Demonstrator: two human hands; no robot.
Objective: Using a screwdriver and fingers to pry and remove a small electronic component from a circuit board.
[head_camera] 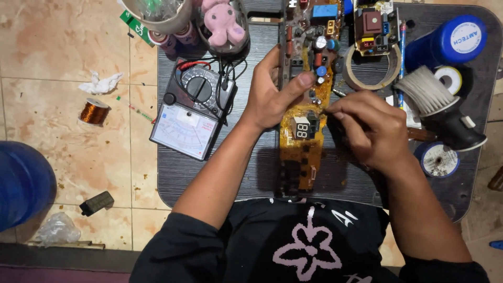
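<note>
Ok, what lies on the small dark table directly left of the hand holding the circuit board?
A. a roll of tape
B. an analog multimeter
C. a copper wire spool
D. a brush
B: the analog multimeter, with dial and needle scale, lies on the table just left of the left hand, which grips the yellow circuit board.

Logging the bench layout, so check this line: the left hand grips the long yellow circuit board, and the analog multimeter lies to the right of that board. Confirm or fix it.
One detail is wrong. In the head view the analog multimeter lies to the left of the yellow circuit board, not the right. The left hand does grip the board.
</note>
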